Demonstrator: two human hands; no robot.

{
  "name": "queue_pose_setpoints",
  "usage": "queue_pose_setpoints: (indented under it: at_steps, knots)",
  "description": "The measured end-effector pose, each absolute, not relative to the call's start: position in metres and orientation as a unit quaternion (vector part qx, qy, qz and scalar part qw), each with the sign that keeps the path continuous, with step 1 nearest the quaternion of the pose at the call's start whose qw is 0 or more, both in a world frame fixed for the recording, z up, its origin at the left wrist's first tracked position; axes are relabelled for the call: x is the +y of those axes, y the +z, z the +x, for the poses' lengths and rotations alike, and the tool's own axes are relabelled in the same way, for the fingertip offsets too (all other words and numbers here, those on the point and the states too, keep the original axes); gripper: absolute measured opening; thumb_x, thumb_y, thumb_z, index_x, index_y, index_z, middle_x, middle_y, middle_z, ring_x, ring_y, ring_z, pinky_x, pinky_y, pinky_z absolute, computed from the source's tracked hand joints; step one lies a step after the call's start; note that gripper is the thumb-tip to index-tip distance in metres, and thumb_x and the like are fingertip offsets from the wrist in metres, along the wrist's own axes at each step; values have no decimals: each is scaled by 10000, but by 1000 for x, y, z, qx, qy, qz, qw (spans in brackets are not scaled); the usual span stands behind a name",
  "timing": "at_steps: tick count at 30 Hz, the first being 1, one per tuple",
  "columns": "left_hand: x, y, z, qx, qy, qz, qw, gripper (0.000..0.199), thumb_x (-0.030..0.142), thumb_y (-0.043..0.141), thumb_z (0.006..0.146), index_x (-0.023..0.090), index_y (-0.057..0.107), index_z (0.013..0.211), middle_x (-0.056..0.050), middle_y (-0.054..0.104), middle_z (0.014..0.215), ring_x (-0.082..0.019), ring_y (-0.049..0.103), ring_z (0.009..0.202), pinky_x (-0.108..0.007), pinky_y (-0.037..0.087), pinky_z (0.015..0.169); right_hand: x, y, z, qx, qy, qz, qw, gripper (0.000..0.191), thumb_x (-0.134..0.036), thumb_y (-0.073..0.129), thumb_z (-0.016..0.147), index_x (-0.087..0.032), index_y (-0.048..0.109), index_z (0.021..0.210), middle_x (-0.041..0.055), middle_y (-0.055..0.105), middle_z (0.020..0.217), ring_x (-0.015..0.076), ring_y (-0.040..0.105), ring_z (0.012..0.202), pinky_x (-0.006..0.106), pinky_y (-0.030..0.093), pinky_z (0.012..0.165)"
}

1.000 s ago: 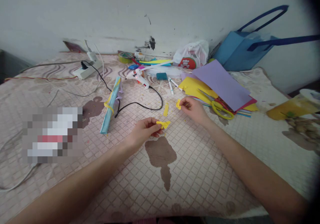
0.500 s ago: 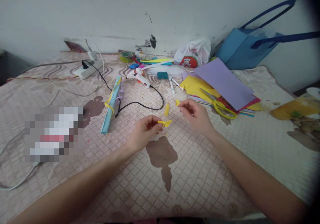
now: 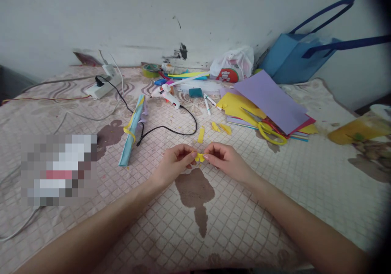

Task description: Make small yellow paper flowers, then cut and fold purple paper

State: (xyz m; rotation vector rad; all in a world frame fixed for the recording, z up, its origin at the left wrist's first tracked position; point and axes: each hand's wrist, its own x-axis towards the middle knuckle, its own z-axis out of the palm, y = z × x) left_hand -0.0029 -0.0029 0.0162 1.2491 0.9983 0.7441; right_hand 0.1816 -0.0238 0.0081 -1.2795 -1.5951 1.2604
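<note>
A small yellow paper piece with petal-like lobes is pinched between my two hands above the patterned tablecloth. My left hand grips its left side with thumb and fingertips. On its right side my right hand closes thumb and fingers; the fingertips hide part of the paper. Just beyond the hands lie a yellow paper strip and small yellow paper scraps. To the left rests a light blue paper stick with a yellow curl wound round it.
A white glue gun with a black cord lies behind the hands. Yellow-handled scissors rest on coloured paper sheets at right. A power strip, blue bag, plastic bag and yellow drink cup stand around.
My right hand has moved left and down from the yellow scraps to the paper piece in my left hand. The small yellow piece it pinched earlier appears to lie on the cloth.
</note>
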Motion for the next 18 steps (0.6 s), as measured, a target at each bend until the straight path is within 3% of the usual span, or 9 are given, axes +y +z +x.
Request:
queue_pose_setpoints:
  at_steps: [6, 10, 14, 18]
  knots:
    - [0, 14, -3, 444, 319, 510, 664, 189, 313, 643, 772, 132, 593, 745, 2, 610, 646, -76, 535, 593, -194, 432, 586, -17, 12, 191, -628, 488, -500, 342, 217, -415, 546, 838, -204, 552, 786, -29, 512, 666, 94, 426, 529, 232, 345, 482]
    - [1, 11, -4, 445, 322, 477, 686, 189, 312, 657, 761, 135, 590, 760, 0, 618, 662, -77, 545, 608, -196, 431, 597, 19, 13, 223, -678, 246, -586, 370, 159, -332, 520, 849, -199, 573, 781, -5, 572, 677, 126, 491, 583, 267, 376, 557]
    - [1, 9, -4, 440, 325, 464, 697, 190, 309, 666, 754, 136, 588, 758, -3, 616, 663, -79, 548, 611, -201, 429, 599, 57, 9, 242, -716, 104, -638, 266, 119, -247, 579, 785, -195, 569, 679, 20, 618, 668, 147, 511, 580, 288, 355, 560]
    - [2, 8, -5, 437, 325, 461, 701, 188, 310, 670, 750, 139, 592, 761, -1, 611, 654, -81, 544, 601, -207, 430, 599, 73, 3, 238, -721, 59, -660, 201, 162, -251, 616, 735, -207, 536, 601, 30, 604, 646, 165, 513, 602, 288, 309, 528]
